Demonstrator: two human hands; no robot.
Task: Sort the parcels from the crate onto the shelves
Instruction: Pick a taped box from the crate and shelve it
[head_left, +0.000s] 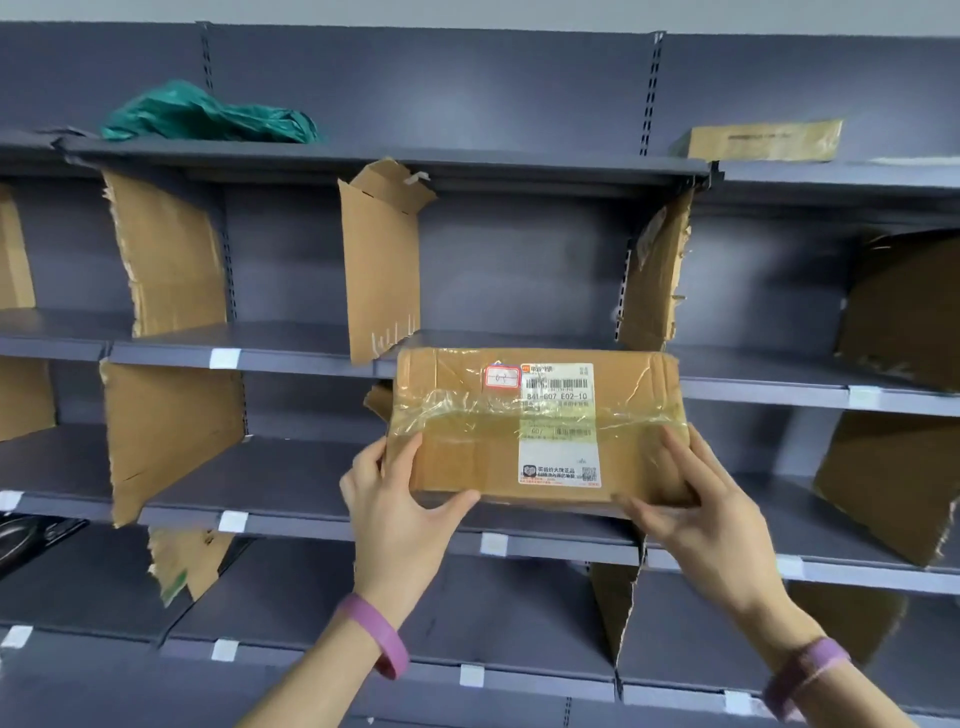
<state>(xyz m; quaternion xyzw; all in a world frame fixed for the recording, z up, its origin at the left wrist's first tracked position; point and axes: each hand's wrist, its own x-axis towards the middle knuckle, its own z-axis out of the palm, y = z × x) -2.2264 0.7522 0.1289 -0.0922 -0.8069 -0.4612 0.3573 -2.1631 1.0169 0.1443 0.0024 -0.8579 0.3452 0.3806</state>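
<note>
A brown cardboard parcel (467, 441), wrapped in clear tape and carrying a white shipping label, is held up in front of the grey shelves (291, 358). My left hand (400, 514) grips its lower left corner, thumb underneath. My right hand (696, 519) holds its lower right corner. The parcel hangs level with the middle shelf bay, between two cardboard dividers (382, 265). Both wrists wear purple bands. The crate is not in view.
Torn cardboard dividers (171, 431) split the shelves into bays. A green plastic bag (208, 117) lies on the top shelf at left, and a flat brown parcel (763, 139) lies on the top shelf at right. A dark object (31, 535) sits in a left bay.
</note>
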